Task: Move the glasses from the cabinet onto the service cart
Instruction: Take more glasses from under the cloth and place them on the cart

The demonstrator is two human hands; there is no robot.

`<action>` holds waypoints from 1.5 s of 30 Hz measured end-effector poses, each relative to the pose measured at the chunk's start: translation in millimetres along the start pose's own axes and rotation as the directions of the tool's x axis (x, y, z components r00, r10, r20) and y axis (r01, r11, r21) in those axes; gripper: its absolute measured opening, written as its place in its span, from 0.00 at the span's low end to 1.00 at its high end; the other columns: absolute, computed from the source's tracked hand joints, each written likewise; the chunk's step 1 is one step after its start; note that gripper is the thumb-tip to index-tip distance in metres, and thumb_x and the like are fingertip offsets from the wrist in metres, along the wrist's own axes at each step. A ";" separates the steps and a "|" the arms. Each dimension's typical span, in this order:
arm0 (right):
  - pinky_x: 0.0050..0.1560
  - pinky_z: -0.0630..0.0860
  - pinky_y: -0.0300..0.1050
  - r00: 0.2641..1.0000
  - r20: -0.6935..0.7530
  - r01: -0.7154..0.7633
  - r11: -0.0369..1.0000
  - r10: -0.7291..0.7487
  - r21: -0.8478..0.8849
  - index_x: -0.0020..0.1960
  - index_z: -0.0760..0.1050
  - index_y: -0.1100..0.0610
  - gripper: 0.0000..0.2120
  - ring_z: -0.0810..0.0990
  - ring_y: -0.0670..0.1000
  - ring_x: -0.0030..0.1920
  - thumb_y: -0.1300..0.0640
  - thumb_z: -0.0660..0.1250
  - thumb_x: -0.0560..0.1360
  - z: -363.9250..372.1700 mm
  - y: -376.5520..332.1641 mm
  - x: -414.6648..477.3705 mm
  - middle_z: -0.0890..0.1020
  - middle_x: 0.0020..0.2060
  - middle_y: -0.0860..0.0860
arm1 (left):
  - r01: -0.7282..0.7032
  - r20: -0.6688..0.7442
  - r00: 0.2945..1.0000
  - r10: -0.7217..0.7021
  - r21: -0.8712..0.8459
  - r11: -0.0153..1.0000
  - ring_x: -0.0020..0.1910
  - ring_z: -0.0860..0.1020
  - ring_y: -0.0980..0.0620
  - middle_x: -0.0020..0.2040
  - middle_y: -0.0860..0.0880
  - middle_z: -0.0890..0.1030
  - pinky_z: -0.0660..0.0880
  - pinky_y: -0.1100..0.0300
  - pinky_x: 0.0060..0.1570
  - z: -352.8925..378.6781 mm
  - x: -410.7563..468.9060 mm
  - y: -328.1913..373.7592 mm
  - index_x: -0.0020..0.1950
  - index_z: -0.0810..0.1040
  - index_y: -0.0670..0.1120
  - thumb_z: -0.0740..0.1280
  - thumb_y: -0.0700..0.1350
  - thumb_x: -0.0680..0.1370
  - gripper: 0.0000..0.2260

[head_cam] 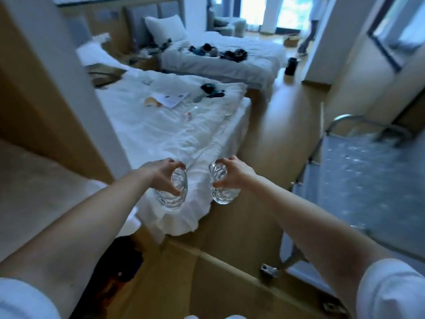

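The left glass [171, 192] and right glass [218, 187] are both clear with a swirly cut pattern all over. Bedding [161, 134] is plain white, floor [276, 139] is a warm tan wood look, and the cart [358, 171] is silvery grey with a speckled top. Sleeves [391, 288] are white too.

Both sleeves are white and end around the elbow: the left sleeve [20, 298] is a soft, blurred cuff well below and left of the bed [161, 134], and the right sleeve [391, 288] is a wider, rounded fold well below and to its right. The left forearm [87, 222] and right forearm [310, 222] are bare from cuff to wrist. The left hand [158, 178] and right hand [232, 174], near the bed's foot end, are uncovered.
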State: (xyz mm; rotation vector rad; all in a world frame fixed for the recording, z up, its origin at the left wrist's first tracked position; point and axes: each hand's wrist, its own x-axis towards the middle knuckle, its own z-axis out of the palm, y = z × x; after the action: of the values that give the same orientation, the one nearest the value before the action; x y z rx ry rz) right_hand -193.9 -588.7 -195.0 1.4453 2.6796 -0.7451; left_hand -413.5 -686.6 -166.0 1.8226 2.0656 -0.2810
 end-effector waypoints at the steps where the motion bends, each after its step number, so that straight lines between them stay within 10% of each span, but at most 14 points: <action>1: 0.63 0.71 0.51 0.999 -0.013 -0.038 0.999 0.038 -0.007 0.70 0.64 0.40 0.38 0.71 0.57 0.65 0.37 0.73 0.63 -14.3 20.9 -2.7 0.68 0.65 0.50 | -0.022 0.001 1.000 0.022 0.028 0.999 0.66 0.70 0.47 0.71 0.52 0.65 0.72 0.53 0.60 -5.1 15.6 17.2 0.72 0.61 0.60 0.73 0.63 0.65 0.38; 16: 0.67 0.69 0.57 0.808 -0.285 -0.487 0.857 0.515 0.167 0.73 0.62 0.46 0.41 0.68 0.59 0.69 0.37 0.73 0.65 -159.2 265.2 -30.4 0.63 0.72 0.54 | -0.550 -0.028 0.812 0.583 0.294 0.781 0.63 0.73 0.47 0.68 0.52 0.68 0.75 0.53 0.55 -82.1 220.9 311.0 0.73 0.59 0.61 0.74 0.64 0.65 0.41; 32: 0.63 0.67 0.44 0.346 -0.224 -0.787 0.412 0.911 0.459 0.71 0.66 0.50 0.37 0.69 0.57 0.67 0.45 0.75 0.66 -177.4 364.0 -32.8 0.66 0.69 0.58 | -0.883 0.279 0.342 0.898 0.421 0.206 0.67 0.70 0.46 0.72 0.51 0.65 0.73 0.49 0.60 -131.4 407.0 457.0 0.74 0.58 0.58 0.73 0.62 0.67 0.40; 45: 0.65 0.66 0.49 0.432 -0.089 -0.762 0.416 0.898 0.497 0.71 0.65 0.46 0.37 0.69 0.51 0.66 0.44 0.76 0.66 -190.1 444.0 34.8 0.68 0.67 0.51 | -0.937 0.441 0.256 0.860 0.332 0.109 0.65 0.70 0.41 0.72 0.50 0.63 0.74 0.48 0.58 -86.2 514.0 516.6 0.74 0.57 0.57 0.73 0.63 0.67 0.41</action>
State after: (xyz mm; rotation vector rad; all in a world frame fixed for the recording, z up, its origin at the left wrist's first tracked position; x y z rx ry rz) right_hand 177.4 -278.5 -213.2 2.8955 1.4458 -0.9538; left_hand 34.5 -110.8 -245.0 2.9199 0.3342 -0.6374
